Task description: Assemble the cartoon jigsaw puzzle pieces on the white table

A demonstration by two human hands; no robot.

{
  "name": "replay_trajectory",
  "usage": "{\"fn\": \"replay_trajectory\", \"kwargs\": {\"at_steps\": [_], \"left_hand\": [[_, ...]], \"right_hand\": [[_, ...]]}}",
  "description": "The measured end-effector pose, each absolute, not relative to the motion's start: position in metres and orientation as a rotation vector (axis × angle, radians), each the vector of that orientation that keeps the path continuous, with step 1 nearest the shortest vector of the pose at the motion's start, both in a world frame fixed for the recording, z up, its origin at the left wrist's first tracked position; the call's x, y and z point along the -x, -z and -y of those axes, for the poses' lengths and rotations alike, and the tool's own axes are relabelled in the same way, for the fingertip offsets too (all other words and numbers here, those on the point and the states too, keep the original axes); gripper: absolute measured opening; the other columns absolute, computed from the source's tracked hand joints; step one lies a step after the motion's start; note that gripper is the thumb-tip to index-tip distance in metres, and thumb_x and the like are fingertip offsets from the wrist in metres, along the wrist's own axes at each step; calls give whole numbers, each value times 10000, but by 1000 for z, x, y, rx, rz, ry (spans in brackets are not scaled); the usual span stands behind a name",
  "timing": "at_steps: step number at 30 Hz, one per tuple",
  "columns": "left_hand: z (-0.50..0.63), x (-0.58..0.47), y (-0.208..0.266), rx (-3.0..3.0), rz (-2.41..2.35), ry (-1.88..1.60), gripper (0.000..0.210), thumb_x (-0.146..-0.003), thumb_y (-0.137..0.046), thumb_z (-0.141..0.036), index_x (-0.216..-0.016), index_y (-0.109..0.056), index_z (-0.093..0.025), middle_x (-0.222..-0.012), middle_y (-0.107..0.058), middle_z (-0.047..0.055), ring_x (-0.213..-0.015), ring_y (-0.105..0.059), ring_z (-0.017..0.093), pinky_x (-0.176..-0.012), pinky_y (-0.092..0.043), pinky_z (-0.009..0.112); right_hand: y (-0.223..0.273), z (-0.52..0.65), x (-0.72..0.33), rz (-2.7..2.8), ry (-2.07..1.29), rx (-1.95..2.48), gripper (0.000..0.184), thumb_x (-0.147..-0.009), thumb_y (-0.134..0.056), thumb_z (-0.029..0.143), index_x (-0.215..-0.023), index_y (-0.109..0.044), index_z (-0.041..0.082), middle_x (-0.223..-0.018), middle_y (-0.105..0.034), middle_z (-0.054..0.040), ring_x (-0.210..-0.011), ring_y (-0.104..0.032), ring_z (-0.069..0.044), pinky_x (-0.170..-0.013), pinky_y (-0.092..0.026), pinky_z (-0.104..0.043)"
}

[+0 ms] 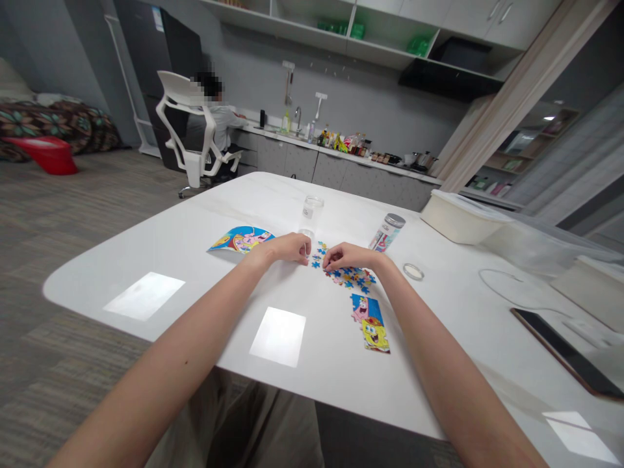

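Note:
Loose jigsaw puzzle pieces [361, 278] form a pile in front of me, with a few more pieces [316, 259] spread between my hands. My left hand [294, 247] rests at the left of these, its fingers curled together; whatever is in them is too small to make out. At the pile's upper left edge, my right hand [345, 256] has its fingertips pinched low over the tabletop, and their contents are hidden. Nearer to me lies a joined section of puzzle [373, 323] showing a yellow and a pink cartoon character. A curled picture sheet [241, 239] is left of my left hand.
Behind my hands stand an open clear jar [312, 208] and a silver-lidded canister [389, 232]. A ring-shaped lid [413, 272], a dark tablet [568, 351] and a cable are at right on the white table [195, 364]. Beyond, a person [221, 127] sits on a white chair.

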State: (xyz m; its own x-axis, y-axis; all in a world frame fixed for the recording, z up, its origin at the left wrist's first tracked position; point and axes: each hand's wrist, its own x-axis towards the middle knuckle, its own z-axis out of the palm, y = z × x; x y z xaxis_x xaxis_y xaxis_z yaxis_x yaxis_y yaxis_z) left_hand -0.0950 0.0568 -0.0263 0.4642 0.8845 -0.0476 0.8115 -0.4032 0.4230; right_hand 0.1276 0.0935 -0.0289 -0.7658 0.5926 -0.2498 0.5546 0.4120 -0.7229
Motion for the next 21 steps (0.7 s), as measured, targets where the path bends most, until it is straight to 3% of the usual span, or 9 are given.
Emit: {"fn": "replay_trajectory", "kwargs": {"at_steps": [6,15,21], "left_hand": [[-59,95,27,-2341,-1413,-266,244,-680,-689,-260,-904,-652,-172,-903,-697,19,-762,-619,138,-641,-430,202],[-57,94,25,-2370,-1307,-265,178,-666,-693,-229,-827,-649,-168,-822,-682,7,-726,-602,131,-610,-410,200],[-57,93,25,-2322,-1337,-254,247,-665,-722,-251,-879,-632,-167,-853,-684,13,-719,-604,130,-620,-418,204]], "right_hand": [[28,-92,-127,2564,-1339,1054,258,-685,-727,369,-793,-699,136,-715,-667,-10,-634,-522,-107,-606,-382,-237],[29,-93,-128,2574,-1321,1070,340,-635,-762,381,-869,-717,138,-634,-629,12,-574,-488,-95,-555,-351,-232],[29,-94,-128,2568,-1333,1048,291,-662,-743,361,-857,-724,146,-737,-684,-13,-635,-533,-108,-596,-384,-236]]}}
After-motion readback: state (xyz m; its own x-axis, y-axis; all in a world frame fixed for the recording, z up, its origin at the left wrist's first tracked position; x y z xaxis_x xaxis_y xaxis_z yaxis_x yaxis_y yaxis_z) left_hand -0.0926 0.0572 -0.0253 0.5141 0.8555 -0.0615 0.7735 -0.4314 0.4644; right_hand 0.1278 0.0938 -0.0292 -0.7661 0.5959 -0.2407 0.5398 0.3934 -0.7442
